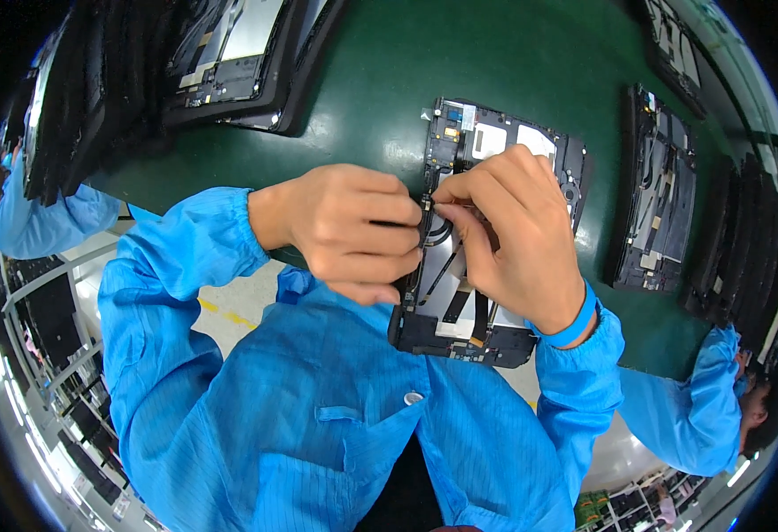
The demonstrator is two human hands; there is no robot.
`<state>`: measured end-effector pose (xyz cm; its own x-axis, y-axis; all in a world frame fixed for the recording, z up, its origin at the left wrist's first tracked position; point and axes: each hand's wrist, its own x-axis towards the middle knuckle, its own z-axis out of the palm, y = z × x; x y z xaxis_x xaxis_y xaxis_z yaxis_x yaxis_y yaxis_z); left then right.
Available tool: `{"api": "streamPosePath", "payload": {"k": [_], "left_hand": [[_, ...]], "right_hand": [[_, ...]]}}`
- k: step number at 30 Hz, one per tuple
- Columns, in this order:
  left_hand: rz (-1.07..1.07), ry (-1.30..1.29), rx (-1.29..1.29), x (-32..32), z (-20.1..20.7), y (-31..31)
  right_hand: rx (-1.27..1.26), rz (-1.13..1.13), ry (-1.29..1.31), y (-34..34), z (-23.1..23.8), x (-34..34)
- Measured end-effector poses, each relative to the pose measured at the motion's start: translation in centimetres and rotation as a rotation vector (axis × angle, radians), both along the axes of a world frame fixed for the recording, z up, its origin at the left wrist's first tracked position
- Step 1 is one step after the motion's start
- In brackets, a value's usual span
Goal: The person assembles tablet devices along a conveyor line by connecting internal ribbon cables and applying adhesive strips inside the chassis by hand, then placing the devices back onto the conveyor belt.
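An opened tablet (504,331), with its circuit boards, pale battery panels and dark cables showing, lies at a slant on the green table in front of me. My left hand (344,232) is closed along its left edge, fingers curled against the frame. Over the tablet's middle, my right hand (517,230) has thumb and forefinger pinched at that same edge, close to the left fingertips. Whatever sits between them is too small to make out. Black cables (439,232) run just below the pinch. My right hand hides part of the pale panels.
Opened tablets in black foam frames (229,75) are piled at the upper left of the green table (380,71). More tablets (661,191) stand stacked at the right, beside a row of black frames (743,239). Co-workers' blue sleeves (690,412) show at both sides.
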<state>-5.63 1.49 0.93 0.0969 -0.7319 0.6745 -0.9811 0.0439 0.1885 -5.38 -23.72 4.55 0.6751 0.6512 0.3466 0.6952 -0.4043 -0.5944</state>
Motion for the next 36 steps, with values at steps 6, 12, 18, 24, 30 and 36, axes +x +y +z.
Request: {"api": "streamPosePath", "payload": {"k": [6, 12, 18, 24, 30, 36], "left_hand": [[0.057, -0.04, 0.022, -0.2, 0.1, 0.1], [0.096, -0.083, 0.033, -0.4, 0.0, 0.1], [0.126, -0.079, 0.044, -0.1, 0.1, 0.2], [0.069, -0.065, 0.117, -0.3, 0.1, 0.8], [0.061, -0.069, 0.123, 0.0, 0.2, 0.8], [0.102, -0.073, 0.072, 0.4, -0.1, 0.3]], "right_hand": [[0.061, -0.003, 0.02, 0.0, -0.4, 0.0], [0.053, 0.002, 0.02, 0.0, -0.4, 0.2], [0.056, -0.002, 0.013, 0.0, -0.4, 0.1], [0.044, -0.005, 0.035, 0.0, -0.3, 0.2], [0.063, -0.011, 0.035, 0.2, -0.3, 0.2], [0.115, -0.033, 0.065, 0.1, -1.0, 0.7]]}}
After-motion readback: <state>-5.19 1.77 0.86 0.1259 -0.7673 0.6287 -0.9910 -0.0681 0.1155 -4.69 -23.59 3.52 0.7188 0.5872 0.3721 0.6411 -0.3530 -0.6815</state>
